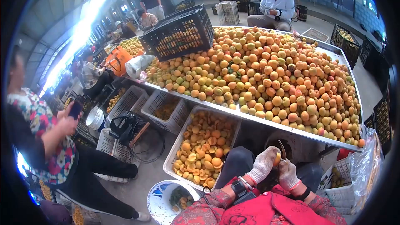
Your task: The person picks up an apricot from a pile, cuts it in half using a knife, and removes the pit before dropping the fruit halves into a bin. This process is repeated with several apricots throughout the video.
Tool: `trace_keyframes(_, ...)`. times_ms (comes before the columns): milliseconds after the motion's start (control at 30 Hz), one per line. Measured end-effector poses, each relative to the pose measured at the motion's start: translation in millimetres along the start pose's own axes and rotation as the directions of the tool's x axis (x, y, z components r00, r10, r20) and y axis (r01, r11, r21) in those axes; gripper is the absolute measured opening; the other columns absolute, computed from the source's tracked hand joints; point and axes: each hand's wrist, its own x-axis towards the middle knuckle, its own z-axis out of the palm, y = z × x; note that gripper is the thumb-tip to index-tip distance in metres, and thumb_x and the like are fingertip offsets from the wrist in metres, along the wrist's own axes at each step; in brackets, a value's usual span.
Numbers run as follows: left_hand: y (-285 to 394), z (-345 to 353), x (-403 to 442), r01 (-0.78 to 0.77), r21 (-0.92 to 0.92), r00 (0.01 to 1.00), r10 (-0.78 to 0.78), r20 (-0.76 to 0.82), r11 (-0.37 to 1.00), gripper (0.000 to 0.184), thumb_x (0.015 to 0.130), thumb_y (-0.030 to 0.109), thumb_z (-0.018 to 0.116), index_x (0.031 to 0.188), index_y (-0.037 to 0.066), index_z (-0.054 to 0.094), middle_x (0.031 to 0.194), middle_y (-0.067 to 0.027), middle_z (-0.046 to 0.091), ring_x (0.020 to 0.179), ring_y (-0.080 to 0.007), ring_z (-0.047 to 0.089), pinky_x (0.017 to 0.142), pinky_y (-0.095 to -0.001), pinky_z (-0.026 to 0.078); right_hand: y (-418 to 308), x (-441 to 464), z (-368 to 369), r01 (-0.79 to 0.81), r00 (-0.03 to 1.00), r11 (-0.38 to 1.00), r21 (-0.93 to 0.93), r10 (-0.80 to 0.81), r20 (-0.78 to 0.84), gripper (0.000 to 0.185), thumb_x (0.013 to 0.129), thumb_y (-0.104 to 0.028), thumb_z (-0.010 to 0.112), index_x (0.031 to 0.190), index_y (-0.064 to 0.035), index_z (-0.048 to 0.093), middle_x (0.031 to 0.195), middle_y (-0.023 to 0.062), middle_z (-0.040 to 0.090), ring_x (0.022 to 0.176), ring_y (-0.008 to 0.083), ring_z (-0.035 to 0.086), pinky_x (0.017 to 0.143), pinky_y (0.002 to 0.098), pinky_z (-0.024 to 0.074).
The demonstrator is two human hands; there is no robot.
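Note:
My left hand point(265, 165), in a white knitted glove, is closed around an apricot point(276, 159) above my lap. Close beside it, my right hand point(288, 176), gloved as well, grips a thin curved blade point(283, 150) that points up next to the fruit. The blade's handle is hidden in the fist. To the left of my knees, a white crate point(168, 164) holds many split apricot halves point(202, 150). In front of me, a metal-edged table point(250, 116) carries a large heap of whole apricots point(271, 75).
A white bucket point(156, 208) with scraps stands by my left side. On the table's far left sits a black crate point(179, 33). A person point(46, 141) stands at left with a phone; another person point(277, 6) sits across. A plastic bag point(368, 158) hangs at right.

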Motion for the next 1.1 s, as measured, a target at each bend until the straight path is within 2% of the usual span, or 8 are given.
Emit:
trace_keyframes(233,8,0,5,-0.05,0.053,0.998,0.048,0.03,0.997,0.043,0.103,0.044,0.046,0.103,0.005,0.064,0.093,-0.0027,0.062,0.088,-0.0118,0.058,0.081,-0.0289,0.049,8,0,-2,-0.076,0.996,0.995,0.057,0.073,0.045,0.039,0.104,-0.038,0.045,0.091,-0.0033,0.058,0.067,0.0053,0.056,0.062,0.0155,0.057,0.055,0.0321,0.0435)
trace_keyframes(300,11,2,7,-0.048,-0.056,0.997,0.052,0.057,0.997,0.047,0.102,0.048,0.047,0.102,0.004,0.063,0.094,-0.004,0.063,0.087,-0.0125,0.06,0.081,-0.0283,0.05,-1,2,1,-0.534,0.838,0.684,0.498,0.507,0.202,0.039,0.103,-0.041,0.044,0.094,-0.0071,0.059,0.066,0.0011,0.054,0.055,0.0117,0.053,0.046,0.0294,0.0406)
trace_keyframes(333,35,-1,7,0.034,-0.175,0.995,-0.018,0.096,0.984,0.05,0.101,0.051,0.047,0.103,0.003,0.062,0.094,-0.0057,0.063,0.087,-0.0142,0.062,0.082,-0.03,0.052,-26,5,1,-0.501,0.861,0.729,0.466,0.476,0.182,0.035,0.103,-0.041,0.046,0.096,-0.0097,0.059,0.067,-0.0009,0.054,0.049,0.0084,0.049,0.039,0.0258,0.0357)
trace_keyframes(433,41,7,9,0.162,-0.418,0.986,-0.135,0.094,0.894,0.057,0.099,0.058,0.045,0.104,0.003,0.061,0.094,-0.0082,0.065,0.087,-0.0207,0.066,0.081,-0.0358,0.056,-39,16,-11,-0.704,0.702,0.319,0.635,0.447,0.554,0.044,0.103,-0.047,0.043,0.075,-0.0135,0.048,0.05,-0.0025,0.039,0.035,0.0136,0.035,0.035,0.0298,0.0283)
trace_keyframes(500,40,8,18,0.27,-0.502,0.961,-0.258,0.095,0.821,0.067,0.096,0.067,0.039,0.102,0.006,0.063,0.092,-0.0071,0.065,0.086,-0.0196,0.064,0.08,-0.0351,0.054,-61,15,-26,-0.742,0.67,0.115,0.66,0.164,0.724,0.057,0.1,-0.061,0.036,0.073,-0.012,0.047,0.045,-0.002,0.032,0.032,0.0143,0.03,0.038,0.0296,0.0277)
trace_keyframes(667,38,14,25,0.366,-0.705,0.92,-0.349,0.177,0.607,0.077,0.086,0.078,0.039,0.101,0.007,0.063,0.081,-0.006,0.062,0.078,-0.0176,0.061,0.073,-0.031,0.05,-60,8,-37,-0.524,0.852,0.526,0.67,0.327,0.409,0.049,0.103,-0.049,0.041,0.08,-0.0077,0.054,0.059,0.0033,0.048,0.048,0.015,0.045,0.048,0.0303,0.0385)
trace_keyframes(767,34,16,24,0.353,-0.689,0.927,-0.339,0.163,0.633,0.079,0.085,0.081,0.037,0.102,0.009,0.062,0.083,-0.0061,0.062,0.079,-0.0176,0.061,0.075,-0.0314,0.05,-39,3,-36,-0.317,0.945,0.889,0.331,0.267,0.187,0.035,0.103,-0.033,0.05,0.088,-0.0029,0.058,0.072,0.0047,0.058,0.067,0.0146,0.053,0.064,0.0298,0.0447)
trace_keyframes(1100,34,17,26,0.281,-0.542,0.96,-0.241,0.145,0.792,0.085,0.085,0.081,0.032,0.105,0.004,0.061,0.088,-0.0067,0.062,0.079,-0.0173,0.06,0.077,-0.0313,0.05,-30,-4,-29,-0.232,0.963,0.972,0.047,0.223,0.15,0.024,0.099,-0.027,0.059,0.09,-0.0045,0.058,0.07,0.0149,0.058,0.064,0.0258,0.059,0.062,0.0364,0.046)
